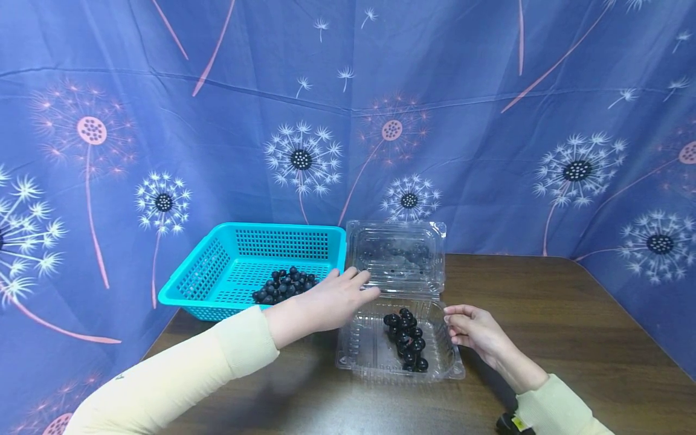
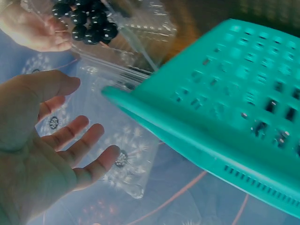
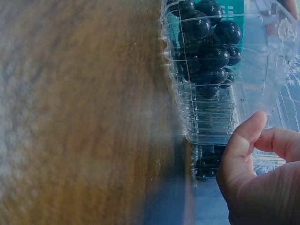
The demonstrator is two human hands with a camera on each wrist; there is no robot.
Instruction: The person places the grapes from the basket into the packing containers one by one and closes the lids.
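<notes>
Desk (image 1: 571, 338) carries a teal basket (image 1: 239, 266) on the left w/ a heap of dark berries (image 1: 285, 286) inside, and just beside it, to the right, a clear clamshell box (image 1: 380, 356), lid (image 1: 397, 257) hinged up at the back. Box's long axis looks to run front-to-back, w/ a second line of berries (image 1: 406, 339) lying along it. Left hand (image 1: 331, 299) hovers between basket and box, over the box's rear left corner, fingers spread and relaxed, holding nothing; berries in the box lie just right and nearer the person from it. Right hand (image 1: 473, 329) sits at the box's right edge, fingers loosely bent, apparently steadying the wall, no firm grip seen. Left is nearer the basket, right nearer the box berries. Left wrist view confirms an empty palm (image 2: 37, 140); right wrist view shows the thumb (image 3: 243, 140) close by the ribbed box side, contact unclear.
</notes>
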